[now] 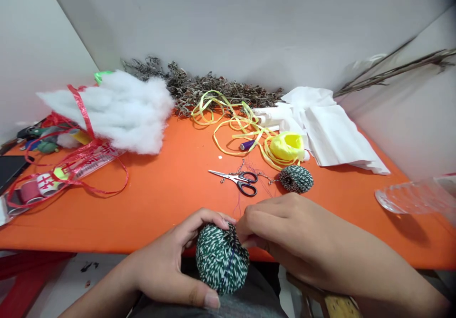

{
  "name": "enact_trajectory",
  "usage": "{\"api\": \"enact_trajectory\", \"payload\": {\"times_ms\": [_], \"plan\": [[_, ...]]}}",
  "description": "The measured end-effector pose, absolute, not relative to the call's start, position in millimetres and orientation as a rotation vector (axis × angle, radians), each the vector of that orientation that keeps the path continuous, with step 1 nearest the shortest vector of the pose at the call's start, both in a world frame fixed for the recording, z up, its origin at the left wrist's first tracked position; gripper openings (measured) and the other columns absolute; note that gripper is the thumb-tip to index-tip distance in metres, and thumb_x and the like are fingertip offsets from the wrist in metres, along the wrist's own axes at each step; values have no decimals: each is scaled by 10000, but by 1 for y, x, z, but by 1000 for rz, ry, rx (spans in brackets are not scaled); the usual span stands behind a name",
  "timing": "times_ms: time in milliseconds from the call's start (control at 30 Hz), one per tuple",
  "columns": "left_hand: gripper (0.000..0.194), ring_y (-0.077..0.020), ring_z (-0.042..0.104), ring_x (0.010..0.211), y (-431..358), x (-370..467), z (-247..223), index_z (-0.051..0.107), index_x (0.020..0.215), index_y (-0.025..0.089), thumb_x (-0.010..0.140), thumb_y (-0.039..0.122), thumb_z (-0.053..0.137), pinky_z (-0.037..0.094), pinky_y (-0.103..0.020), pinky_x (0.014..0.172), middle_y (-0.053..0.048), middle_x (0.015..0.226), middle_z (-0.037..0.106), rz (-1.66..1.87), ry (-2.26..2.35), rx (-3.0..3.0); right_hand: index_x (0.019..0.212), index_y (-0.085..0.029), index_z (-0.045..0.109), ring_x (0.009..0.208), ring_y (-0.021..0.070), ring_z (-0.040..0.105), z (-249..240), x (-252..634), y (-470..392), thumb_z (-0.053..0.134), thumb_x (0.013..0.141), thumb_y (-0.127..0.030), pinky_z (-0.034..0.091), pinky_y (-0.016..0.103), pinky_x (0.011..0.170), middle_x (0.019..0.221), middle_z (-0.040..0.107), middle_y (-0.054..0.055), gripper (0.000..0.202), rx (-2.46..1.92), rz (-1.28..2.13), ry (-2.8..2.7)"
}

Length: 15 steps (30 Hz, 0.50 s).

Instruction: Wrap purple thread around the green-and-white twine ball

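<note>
A round, stuffed-looking ball of speckled green-and-white knit fabric is held over my lap at the table's near edge. My left hand wraps round it, thumb below and fingers over the top. At its upper right side, the fingers of my right hand are pinched together against a gathered dark fold. Whatever lies between those fingertips is hidden. Beyond the hands lie scissors with black handles, blades pointing left. Thin purple thread trails near them. A smaller speckled ball rests to the right.
White stuffing and red plastic ribbon lie at left, near thread spools. Yellow ribbon, a purple spool and white cloth are farther back. Dried twigs line the wall; a clear plastic container stands right.
</note>
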State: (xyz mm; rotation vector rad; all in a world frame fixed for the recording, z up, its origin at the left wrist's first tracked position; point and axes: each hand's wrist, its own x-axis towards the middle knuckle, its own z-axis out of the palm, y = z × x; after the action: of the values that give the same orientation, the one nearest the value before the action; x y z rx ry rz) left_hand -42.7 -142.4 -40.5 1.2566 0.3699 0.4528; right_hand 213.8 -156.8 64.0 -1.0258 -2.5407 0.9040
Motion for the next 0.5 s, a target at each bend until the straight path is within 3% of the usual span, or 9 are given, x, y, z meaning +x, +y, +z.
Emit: {"api": "enact_trajectory", "payload": {"times_ms": [200,400,500], "plan": [[735,-287,556,1263,-142,-40,-43,484,1309,365,699,300,888,446,-443,1025,-65,1426,490,451,371,1145,947,-216,536,663,83,513,65,216,-160,484,881,8,345,210,599,793,616,-44,239,-954,865,-2509],[749,-267,571,1247,-142,-40,-43,488,1304,370,687,234,889,441,-427,1032,-50,1424,518,427,390,1172,976,-212,541,668,76,539,62,215,-156,497,870,16,351,206,599,826,642,-46,256,-1000,821,-2539],[854,-269,567,1261,-143,-41,-40,442,1365,375,663,207,899,435,-437,1052,-60,1418,525,424,422,1166,981,-206,555,722,75,580,60,215,-151,524,875,8,381,191,636,879,673,-39,242,-1035,881,-2523]]}}
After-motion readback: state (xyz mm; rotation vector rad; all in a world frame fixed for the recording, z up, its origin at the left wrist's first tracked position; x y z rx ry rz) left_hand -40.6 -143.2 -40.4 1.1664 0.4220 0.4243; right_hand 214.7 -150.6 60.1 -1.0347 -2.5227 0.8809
